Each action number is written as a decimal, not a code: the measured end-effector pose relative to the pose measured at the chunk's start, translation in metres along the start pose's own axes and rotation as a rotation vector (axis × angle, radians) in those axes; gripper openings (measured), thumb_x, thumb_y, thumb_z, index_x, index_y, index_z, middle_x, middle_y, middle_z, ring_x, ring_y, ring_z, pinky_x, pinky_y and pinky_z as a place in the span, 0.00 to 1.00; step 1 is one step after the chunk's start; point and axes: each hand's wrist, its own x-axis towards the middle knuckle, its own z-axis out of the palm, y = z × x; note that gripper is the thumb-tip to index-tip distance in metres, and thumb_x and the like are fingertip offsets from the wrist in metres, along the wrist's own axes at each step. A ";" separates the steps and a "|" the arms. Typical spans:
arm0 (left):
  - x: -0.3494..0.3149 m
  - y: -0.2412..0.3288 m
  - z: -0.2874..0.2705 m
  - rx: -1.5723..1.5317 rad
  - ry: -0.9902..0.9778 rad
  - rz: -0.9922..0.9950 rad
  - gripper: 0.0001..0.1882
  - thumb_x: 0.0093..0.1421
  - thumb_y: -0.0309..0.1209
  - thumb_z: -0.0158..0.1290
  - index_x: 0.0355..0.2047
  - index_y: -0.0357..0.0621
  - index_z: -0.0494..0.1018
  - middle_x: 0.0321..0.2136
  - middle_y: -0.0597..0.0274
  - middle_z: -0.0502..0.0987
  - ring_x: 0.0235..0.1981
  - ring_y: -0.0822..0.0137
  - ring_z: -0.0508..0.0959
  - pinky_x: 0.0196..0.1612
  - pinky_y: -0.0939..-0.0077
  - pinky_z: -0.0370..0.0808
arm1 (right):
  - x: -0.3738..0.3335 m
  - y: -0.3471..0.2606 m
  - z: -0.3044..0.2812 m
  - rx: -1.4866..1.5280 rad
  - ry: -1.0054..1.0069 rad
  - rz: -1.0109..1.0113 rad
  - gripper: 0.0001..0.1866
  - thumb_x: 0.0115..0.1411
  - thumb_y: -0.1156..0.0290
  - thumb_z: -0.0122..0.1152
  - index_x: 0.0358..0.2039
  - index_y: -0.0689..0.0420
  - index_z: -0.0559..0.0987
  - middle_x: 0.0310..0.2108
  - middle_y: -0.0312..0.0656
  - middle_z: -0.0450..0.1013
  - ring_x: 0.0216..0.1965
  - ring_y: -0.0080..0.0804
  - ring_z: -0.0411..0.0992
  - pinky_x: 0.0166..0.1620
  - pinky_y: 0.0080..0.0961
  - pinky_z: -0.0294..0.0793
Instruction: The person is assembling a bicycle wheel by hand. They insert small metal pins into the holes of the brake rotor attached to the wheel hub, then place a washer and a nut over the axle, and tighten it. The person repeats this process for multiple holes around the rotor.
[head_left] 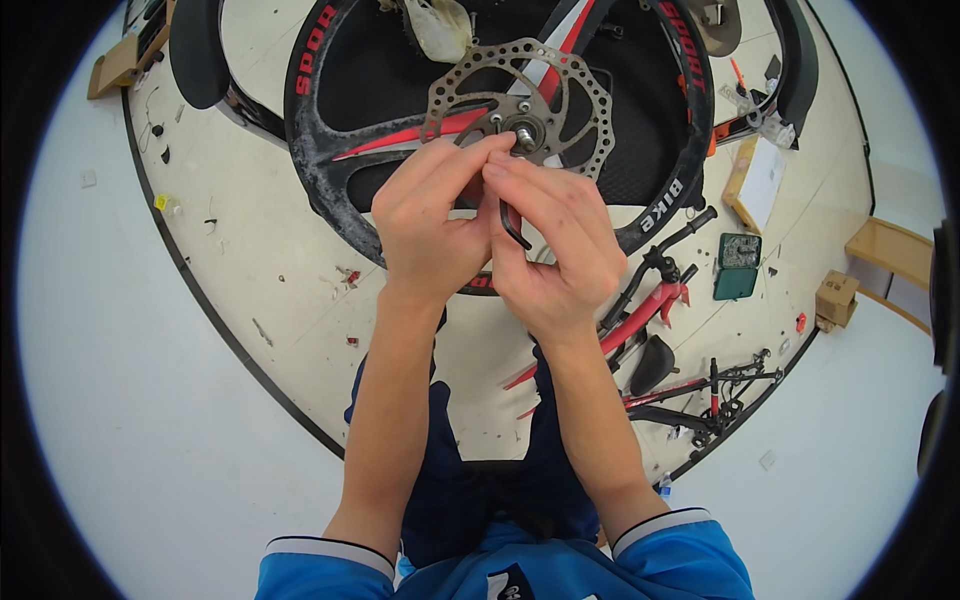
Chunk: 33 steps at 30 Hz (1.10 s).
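Note:
A black mag wheel (pixel 308 130) with red and white spokes lies flat in front of me. A steel disc brake rotor (pixel 600 110) sits around its hub axle (pixel 525 138), and a bolt head (pixel 525 105) shows beside the axle. Just on the near side of the axle, my left hand (pixel 430 225) is closed, thumb and fingers pinched; what they hold is hidden. My right hand (pixel 565 240) touches it and is closed around a black hex key (pixel 514 230), whose bent end sticks out below the fingers. The key's other end is hidden.
The wheel rests on a black chair with curved armrests (pixel 195 50). Near the rotor lies a crumpled whitish bag (pixel 440 30). On the floor at right are a red bicycle fork (pixel 655 303), a black saddle (pixel 653 365), a bicycle frame (pixel 670 412), a green case (pixel 737 282) and a cardboard box (pixel 836 297).

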 end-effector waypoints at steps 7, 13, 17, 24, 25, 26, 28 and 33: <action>0.000 -0.002 -0.002 -0.033 -0.008 -0.022 0.23 0.43 0.16 0.63 0.42 0.46 0.85 0.20 0.66 0.74 0.19 0.70 0.72 0.23 0.77 0.69 | 0.000 -0.001 0.002 -0.017 -0.003 -0.003 0.25 0.35 0.88 0.66 0.39 0.59 0.86 0.39 0.40 0.82 0.37 0.37 0.78 0.41 0.27 0.79; 0.000 -0.003 -0.003 -0.029 -0.042 -0.045 0.22 0.45 0.17 0.62 0.43 0.46 0.84 0.21 0.65 0.75 0.20 0.68 0.73 0.24 0.77 0.70 | -0.001 0.000 0.003 -0.016 -0.001 0.008 0.22 0.39 0.88 0.70 0.38 0.59 0.86 0.39 0.41 0.82 0.37 0.37 0.78 0.41 0.28 0.78; 0.000 -0.006 -0.001 -0.030 -0.028 -0.001 0.19 0.49 0.18 0.61 0.43 0.43 0.85 0.22 0.65 0.77 0.21 0.69 0.73 0.24 0.78 0.68 | -0.001 -0.002 0.005 -0.012 0.046 0.072 0.18 0.44 0.87 0.73 0.38 0.62 0.85 0.38 0.44 0.83 0.37 0.37 0.80 0.41 0.27 0.80; 0.000 -0.008 0.009 -0.034 0.065 0.031 0.15 0.49 0.19 0.63 0.39 0.43 0.85 0.23 0.64 0.79 0.22 0.69 0.75 0.24 0.79 0.69 | -0.002 -0.003 0.006 0.015 0.072 0.054 0.15 0.48 0.87 0.75 0.38 0.65 0.85 0.36 0.48 0.83 0.37 0.35 0.82 0.42 0.25 0.81; 0.000 -0.007 0.009 -0.031 0.078 0.013 0.16 0.47 0.20 0.64 0.38 0.45 0.85 0.23 0.64 0.78 0.22 0.66 0.76 0.24 0.77 0.71 | -0.002 -0.002 0.006 0.017 0.057 0.046 0.15 0.48 0.87 0.75 0.38 0.65 0.85 0.36 0.48 0.83 0.37 0.35 0.82 0.43 0.25 0.81; 0.000 -0.008 0.009 -0.031 0.083 0.012 0.16 0.47 0.19 0.64 0.38 0.45 0.85 0.23 0.64 0.79 0.22 0.67 0.76 0.24 0.77 0.71 | -0.001 -0.002 0.005 0.028 0.044 0.062 0.15 0.46 0.86 0.75 0.37 0.65 0.85 0.36 0.47 0.83 0.36 0.35 0.82 0.41 0.25 0.81; 0.000 -0.008 0.010 -0.031 0.093 0.009 0.16 0.48 0.18 0.64 0.38 0.45 0.85 0.23 0.65 0.79 0.22 0.67 0.75 0.24 0.78 0.71 | 0.002 -0.001 0.003 0.050 0.017 0.094 0.16 0.44 0.85 0.75 0.36 0.63 0.85 0.36 0.46 0.83 0.34 0.37 0.81 0.38 0.25 0.81; 0.000 -0.002 0.010 -0.055 0.102 -0.106 0.15 0.50 0.17 0.64 0.38 0.45 0.85 0.23 0.65 0.79 0.21 0.70 0.74 0.23 0.79 0.70 | 0.008 -0.008 -0.006 0.275 -0.064 0.201 0.19 0.45 0.82 0.76 0.41 0.61 0.86 0.39 0.45 0.83 0.37 0.37 0.82 0.41 0.26 0.81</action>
